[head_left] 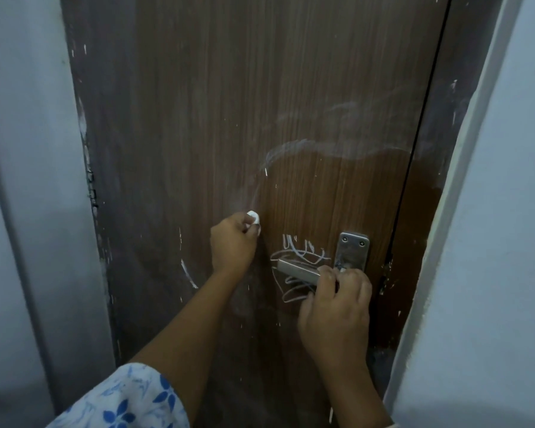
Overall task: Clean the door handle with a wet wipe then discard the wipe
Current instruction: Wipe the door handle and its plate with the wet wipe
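Observation:
A brown wooden door (229,118) fills the view. Its metal lever handle (297,269) sticks out to the left from a steel backplate (352,248) at the door's right side. My right hand (337,307) grips the inner end of the lever, close to the plate. My left hand (233,242) is closed into a fist against the door to the left of the handle, with a crumpled white wet wipe (254,217) showing at the top of the fist. White scribbles (297,251) mark the wood around the handle.
Pale walls (22,180) and the door frame (451,211) flank the door on both sides. A hinge (91,189) sits on the door's left edge. Smeared white streaks (322,146) cross the wood above the handle.

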{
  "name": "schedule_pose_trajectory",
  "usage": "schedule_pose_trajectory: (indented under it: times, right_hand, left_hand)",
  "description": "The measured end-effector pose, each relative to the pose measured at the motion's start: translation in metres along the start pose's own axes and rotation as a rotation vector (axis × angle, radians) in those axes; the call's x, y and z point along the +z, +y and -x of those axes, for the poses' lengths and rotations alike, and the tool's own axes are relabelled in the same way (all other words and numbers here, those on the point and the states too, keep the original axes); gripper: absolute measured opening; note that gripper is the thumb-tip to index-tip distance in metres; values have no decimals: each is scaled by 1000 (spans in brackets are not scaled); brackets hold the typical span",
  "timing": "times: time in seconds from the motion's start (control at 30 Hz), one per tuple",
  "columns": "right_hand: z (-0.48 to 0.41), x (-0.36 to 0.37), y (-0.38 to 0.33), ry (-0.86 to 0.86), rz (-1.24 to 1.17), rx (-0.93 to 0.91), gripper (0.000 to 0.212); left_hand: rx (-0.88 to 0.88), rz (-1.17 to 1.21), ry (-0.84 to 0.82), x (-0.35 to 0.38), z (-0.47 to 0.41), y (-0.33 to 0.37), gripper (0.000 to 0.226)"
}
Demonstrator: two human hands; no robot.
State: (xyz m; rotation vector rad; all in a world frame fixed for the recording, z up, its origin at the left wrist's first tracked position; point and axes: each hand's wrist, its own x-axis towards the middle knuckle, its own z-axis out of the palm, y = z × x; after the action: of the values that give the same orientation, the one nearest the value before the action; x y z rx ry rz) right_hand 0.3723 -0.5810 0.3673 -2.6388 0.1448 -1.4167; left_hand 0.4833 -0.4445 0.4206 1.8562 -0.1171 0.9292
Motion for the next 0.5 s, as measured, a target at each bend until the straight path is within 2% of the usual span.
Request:
schedule_pose_trajectory:
  times: [0.1, 0.13, 0.23, 0.37, 0.5]
  right_hand:
    - [-1, 1, 0, -1, 17, -10, 54]
    - [-1, 1, 0, 1, 20, -11, 54]
    - [0, 1, 0, -2, 11, -3, 53]
    - [-1, -1, 0, -17, 23, -5, 52]
    - [-1, -1, -1, -17, 19, -2, 52]
  left_hand:
    - [169, 12, -100, 7, 17, 4, 10]
    - [174, 26, -95, 9, 20, 5, 10]
    - [48, 114, -11, 11, 21, 8, 9]
    - [90, 123, -170, 13, 27, 16, 8]
    - [-41, 186, -101, 9, 22, 18, 23]
